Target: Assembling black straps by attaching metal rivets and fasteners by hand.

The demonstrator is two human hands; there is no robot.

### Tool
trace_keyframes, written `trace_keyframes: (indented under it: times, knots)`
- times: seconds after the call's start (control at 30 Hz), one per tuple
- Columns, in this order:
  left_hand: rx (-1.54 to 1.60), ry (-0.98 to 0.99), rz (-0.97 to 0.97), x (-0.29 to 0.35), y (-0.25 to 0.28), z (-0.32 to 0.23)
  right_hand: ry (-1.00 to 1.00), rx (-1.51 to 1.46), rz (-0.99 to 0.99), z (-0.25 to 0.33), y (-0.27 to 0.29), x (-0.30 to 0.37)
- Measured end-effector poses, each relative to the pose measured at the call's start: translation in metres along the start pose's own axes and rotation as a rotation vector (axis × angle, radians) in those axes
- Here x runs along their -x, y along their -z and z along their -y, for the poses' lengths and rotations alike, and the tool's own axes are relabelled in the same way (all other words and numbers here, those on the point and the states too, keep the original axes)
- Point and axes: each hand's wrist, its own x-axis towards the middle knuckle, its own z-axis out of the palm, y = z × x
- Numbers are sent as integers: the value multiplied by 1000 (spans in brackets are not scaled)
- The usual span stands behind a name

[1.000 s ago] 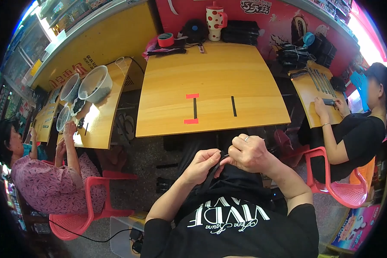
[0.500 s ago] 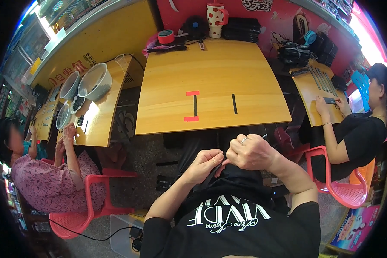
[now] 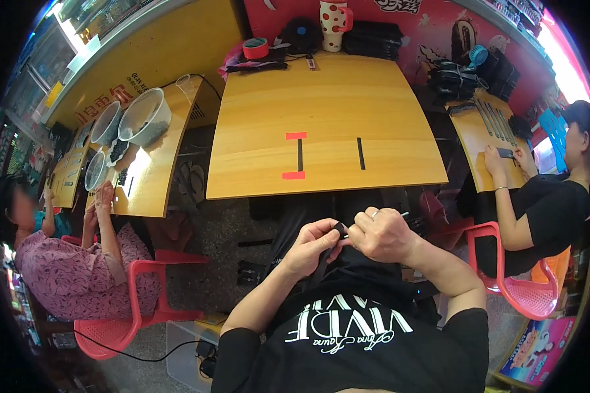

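- Compared with a second ago, a dark end of the black strip shows more plainly at the left fingertips, and a slim rod now pokes out past the right fist; both hands seem to be working one spot.
- The left hand, before the table's near edge, pinches the strip between thumb and fingers.
- The right hand, beside it, curls tightly, apparently around the rod; whether the rod enters the strip I cannot tell.
- On the table's near half lie two red tape pieces, a dark bar between them and another bar to their right.
- Along the table's far edge: a tape roll and a dotted cup.
- The right fist and dark trousers obscure the strip.
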Motion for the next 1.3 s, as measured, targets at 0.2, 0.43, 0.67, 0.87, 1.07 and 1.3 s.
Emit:
trace_keyframes:
  times: [0.2, 0.43, 0.67, 0.87, 1.07, 1.3]
  knots:
    - [-31, 17, 65, -3, 12, 6, -74, -88, -8, -8, 4, 0]
    - [-19, 32, 109, -4, 17, 10, -45, -91, 9, -6, -1, -3]
    - [-109, 37, 94, 4, 12, 3, 84, -77, 104, -7, 6, -11]
    - [-118, -19, -115, 18, -9, 7, 160, -80, 112, 8, 13, -9]
    - [-16, -263, -416, 10, 1, -18, 224, -242, 105, 42, 23, -3]
    - [383, -500, -692, 3, 108, -91, 276, -626, 12, 38, 44, -5]
